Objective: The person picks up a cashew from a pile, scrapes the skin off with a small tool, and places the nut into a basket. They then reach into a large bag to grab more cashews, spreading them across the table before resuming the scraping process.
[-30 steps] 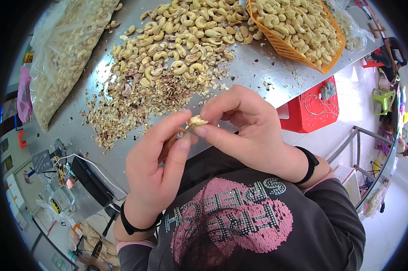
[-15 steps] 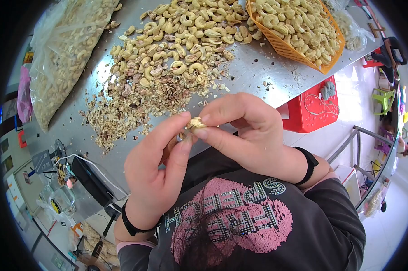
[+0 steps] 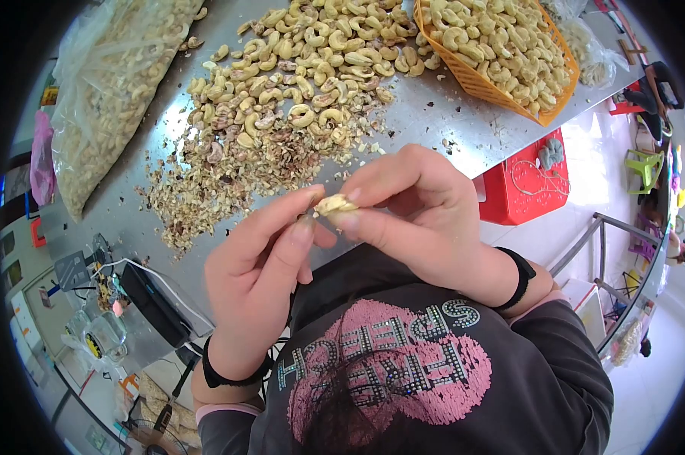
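Centre frame, the left hand and right hand each keep a pinching grip on one pale curved cashew kernel, held above the near edge of the steel worktop; beyond, brown husk scraps; farther, a loose cashew pile; upper right, an orange plastic basket.

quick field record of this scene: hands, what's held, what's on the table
left hand: fingertips pinch the cashew
right hand: pinches the same cashew from the other side
table: metal, bears the cashew pile and husk scraps
basket: orange, full of cashews, far right
bag: clear plastic, holds cashews, far left
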The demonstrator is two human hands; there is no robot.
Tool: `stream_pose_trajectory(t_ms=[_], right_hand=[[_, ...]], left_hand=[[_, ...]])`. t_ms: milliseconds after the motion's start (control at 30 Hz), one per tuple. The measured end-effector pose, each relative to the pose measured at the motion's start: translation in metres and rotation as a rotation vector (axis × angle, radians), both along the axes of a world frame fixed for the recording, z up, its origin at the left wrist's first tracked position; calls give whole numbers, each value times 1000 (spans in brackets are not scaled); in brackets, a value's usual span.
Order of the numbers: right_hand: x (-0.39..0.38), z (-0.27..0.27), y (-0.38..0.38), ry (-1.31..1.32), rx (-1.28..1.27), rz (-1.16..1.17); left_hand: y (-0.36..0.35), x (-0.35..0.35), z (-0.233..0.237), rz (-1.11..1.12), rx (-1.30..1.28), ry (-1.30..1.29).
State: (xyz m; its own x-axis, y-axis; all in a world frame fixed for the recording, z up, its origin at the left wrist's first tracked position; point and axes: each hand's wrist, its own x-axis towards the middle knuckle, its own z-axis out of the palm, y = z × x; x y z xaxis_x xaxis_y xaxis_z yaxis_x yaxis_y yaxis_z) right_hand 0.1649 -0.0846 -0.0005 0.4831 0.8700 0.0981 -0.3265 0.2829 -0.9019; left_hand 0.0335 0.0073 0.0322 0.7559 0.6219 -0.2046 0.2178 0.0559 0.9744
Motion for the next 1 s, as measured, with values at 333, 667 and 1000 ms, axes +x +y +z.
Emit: stream_pose_trajectory(t_ms=[333,667,1000], right_hand=[[87,19,1,-280,-137,-564],[90,13,1,-407,-148,-694],[33,-12,16,-473,-171,-199]], left_hand=[[11,-4,-12,96,-51,-61],[62,-23,-6,277,71,103],[132,-24,-29,112,461,570]])
